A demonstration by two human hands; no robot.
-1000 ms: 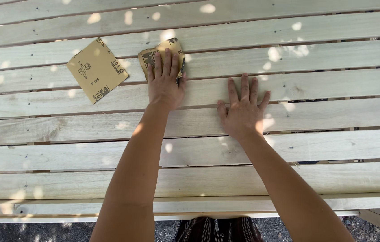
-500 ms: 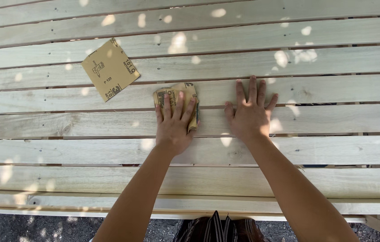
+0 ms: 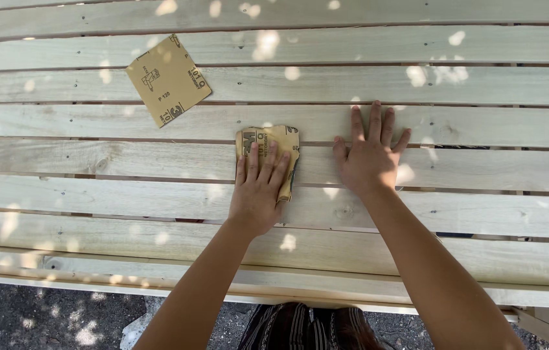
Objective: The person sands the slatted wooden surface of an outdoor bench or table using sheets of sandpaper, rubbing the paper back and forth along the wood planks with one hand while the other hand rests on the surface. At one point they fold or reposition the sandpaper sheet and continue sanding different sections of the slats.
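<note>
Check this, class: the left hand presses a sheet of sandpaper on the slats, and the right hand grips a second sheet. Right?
Not quite. The head view shows the right hand lying flat on the bare slats, holding nothing. The second sheet lies untouched, up left of the left hand and its sandpaper.

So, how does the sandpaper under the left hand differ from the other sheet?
The sandpaper under the left hand is pressed down by the left hand and looks creased; the loose sheet lies flat and untouched, farther away on the wooden slats. Both are tan, printed backing upward.
</note>
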